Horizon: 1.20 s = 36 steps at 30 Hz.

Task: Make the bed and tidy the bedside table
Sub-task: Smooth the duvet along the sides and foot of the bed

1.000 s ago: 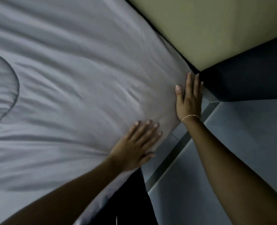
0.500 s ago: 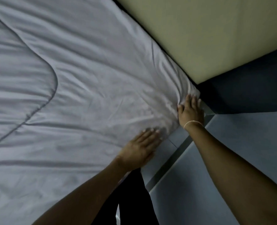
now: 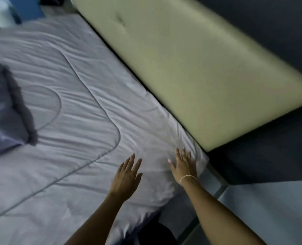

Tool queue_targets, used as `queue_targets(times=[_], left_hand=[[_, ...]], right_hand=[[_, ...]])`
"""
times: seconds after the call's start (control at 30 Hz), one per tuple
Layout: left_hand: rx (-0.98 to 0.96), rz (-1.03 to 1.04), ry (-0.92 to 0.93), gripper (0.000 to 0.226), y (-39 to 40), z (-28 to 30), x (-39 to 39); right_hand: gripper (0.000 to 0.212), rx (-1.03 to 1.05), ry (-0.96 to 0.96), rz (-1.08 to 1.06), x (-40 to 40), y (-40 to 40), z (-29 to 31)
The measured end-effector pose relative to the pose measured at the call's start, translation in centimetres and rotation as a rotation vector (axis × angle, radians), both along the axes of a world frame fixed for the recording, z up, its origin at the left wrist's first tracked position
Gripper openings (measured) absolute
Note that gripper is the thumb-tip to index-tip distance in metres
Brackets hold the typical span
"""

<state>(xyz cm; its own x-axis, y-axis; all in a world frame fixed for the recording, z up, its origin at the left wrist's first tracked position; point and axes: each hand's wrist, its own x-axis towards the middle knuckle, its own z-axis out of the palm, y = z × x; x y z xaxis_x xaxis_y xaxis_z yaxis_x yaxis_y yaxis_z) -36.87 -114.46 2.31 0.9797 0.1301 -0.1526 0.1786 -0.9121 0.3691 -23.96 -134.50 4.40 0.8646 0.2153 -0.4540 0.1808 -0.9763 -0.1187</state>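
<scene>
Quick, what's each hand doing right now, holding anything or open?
Left hand: open, fingers spread flat over the pale grey quilted duvet, holding nothing.
Right hand: open, flat near the duvet's corner, holding nothing.

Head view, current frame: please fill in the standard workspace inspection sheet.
Surface: bed, covered right up to the headboard.
Job's things: grey quilt, spread out with shallow wrinkles; its corner lies by the right hand.
Clutter: dark fuzzy-edged cushion on the quilt at far left, blurred.
Grippers: left hand and right hand both open, palms down on or just above the quilt; contact unclear.
Cables: nothing seen.
Surroundings: pale padded headboard, dark wall, blue object at top left; bedside table not in view.
</scene>
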Motion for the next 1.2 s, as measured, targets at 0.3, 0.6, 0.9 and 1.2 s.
queue_targets(times=[0.3, 0.6, 0.9, 1.2], left_hand=[[-0.03, 0.519, -0.077, 0.053, 7.6, 7.6, -8.1], [0.08, 1.032, -0.023, 0.056, 7.9, 10.2, -19.0], [0.122, 1.452, 0.0, 0.054, 2.2, 10.1, -31.0], [0.159, 1.666, -0.004, 0.054, 3.9, 10.0, -41.9]], right_hand=[[0.064, 0.056, -0.02, 0.263, -1.7, 10.2, 6.1], [0.065, 0.074, -0.015, 0.7, -3.2, 18.6, 6.3], [0.067, 0.104, 0.019, 1.137, -14.0, 27.0, 6.6], [0.067, 0.172, 0.013, 1.428, -28.7, 32.9, 8.6]])
